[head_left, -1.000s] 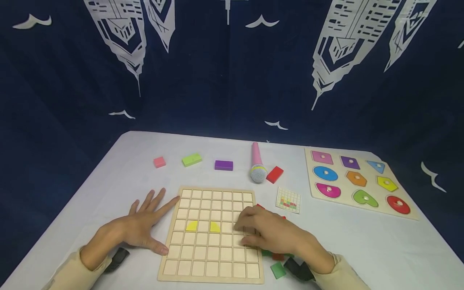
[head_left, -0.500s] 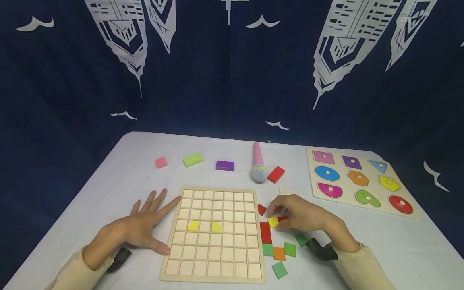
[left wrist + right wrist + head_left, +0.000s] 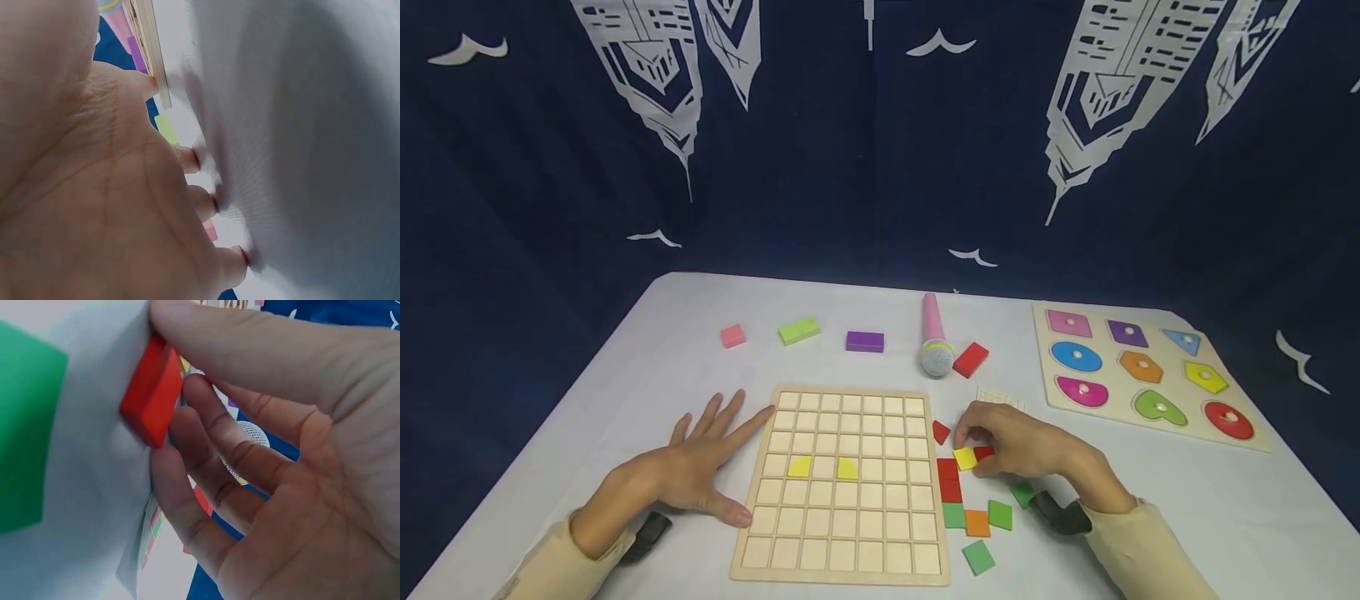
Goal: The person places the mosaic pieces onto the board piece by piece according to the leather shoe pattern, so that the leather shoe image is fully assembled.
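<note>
My left hand (image 3: 703,468) lies flat on the white table (image 3: 625,392) with fingers spread. Its index fingertip touches the left edge of the wooden grid board (image 3: 850,533); the left wrist view shows that board's edge (image 3: 147,44) by my fingertips. Two yellow pieces (image 3: 799,467) sit in the board's middle row. Right of the board, my right hand (image 3: 967,443) pinches a yellow tile (image 3: 964,457) among loose tiles. A red tile (image 3: 153,394) lies against the thumb and fingers, with a green tile (image 3: 25,425) close by.
Loose red (image 3: 948,479), green (image 3: 1000,515) and orange (image 3: 977,523) tiles lie right of the board. Behind it are a pink microphone (image 3: 934,342) and red (image 3: 970,359), purple (image 3: 865,341), green (image 3: 798,330) and pink (image 3: 732,335) blocks. A shape puzzle (image 3: 1142,371) lies at the right.
My right hand left the board's right edge and moved right to the loose tiles, where it now pinches a yellow tile. The left hand has stayed put.
</note>
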Available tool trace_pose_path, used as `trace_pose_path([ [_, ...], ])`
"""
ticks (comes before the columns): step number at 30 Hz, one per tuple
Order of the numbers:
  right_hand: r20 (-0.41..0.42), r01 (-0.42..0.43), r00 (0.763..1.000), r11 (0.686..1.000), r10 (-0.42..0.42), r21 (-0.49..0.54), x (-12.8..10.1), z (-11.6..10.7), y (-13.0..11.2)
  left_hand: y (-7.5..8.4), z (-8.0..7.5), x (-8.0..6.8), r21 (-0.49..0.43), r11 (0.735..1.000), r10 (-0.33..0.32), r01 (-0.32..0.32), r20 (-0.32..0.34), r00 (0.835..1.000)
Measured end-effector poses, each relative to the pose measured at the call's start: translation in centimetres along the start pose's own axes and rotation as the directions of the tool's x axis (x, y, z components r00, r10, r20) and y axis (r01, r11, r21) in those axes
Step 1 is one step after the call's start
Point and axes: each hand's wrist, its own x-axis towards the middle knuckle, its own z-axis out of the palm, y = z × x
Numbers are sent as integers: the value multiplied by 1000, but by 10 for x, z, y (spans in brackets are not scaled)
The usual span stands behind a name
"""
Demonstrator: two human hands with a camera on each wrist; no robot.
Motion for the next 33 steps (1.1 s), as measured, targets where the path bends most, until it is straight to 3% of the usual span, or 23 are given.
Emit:
trace_pose_path([
  [24,-78,16,997,993,-25,-119,6,-1,-3,0,2,-2,0,1000,-9,9,-8,1000],
  [33,-61,66,995,991,-74,-119,19,3,-26,-1,1,-1,2,1000,-9,9,-9,1000],
])
